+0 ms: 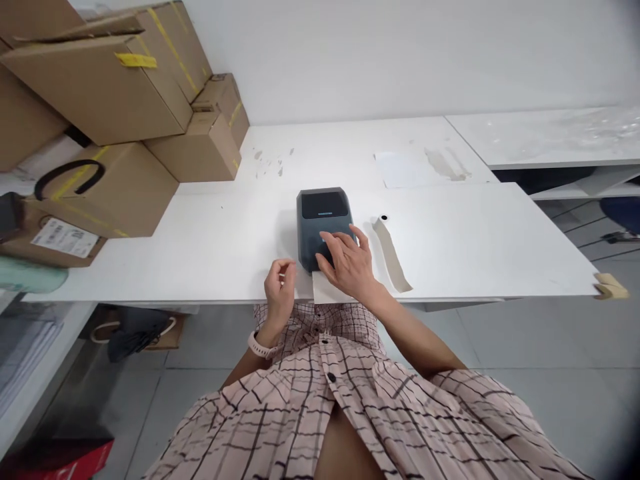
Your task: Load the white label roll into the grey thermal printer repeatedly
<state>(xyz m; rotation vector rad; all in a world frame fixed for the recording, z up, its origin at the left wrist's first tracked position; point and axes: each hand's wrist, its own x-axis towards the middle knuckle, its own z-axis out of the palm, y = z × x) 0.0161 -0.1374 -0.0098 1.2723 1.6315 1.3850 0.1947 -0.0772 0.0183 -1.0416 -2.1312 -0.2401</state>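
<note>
A dark blue-grey portable printer (314,230) with a black panel at its far end stands on the white table. From its near end a white strip of paper (325,288) reaches the table edge. My right hand (347,263) lies over the near part of the printer's top, fingers spread and bent, gripping nothing. Just left of the printer's near corner, my left hand (280,287) is loosely curled, with nothing visible in it. To the right of the printer lies a small paper roll (391,253), its pale strip partly unrolled toward the table edge.
Several cardboard boxes (125,93) are stacked at the left, with a black curved band (70,175) on one. A white sheet (397,169) lies farther back on the table (465,247). Tan padding (611,286) covers the table's right corner. Behind stands a white wall.
</note>
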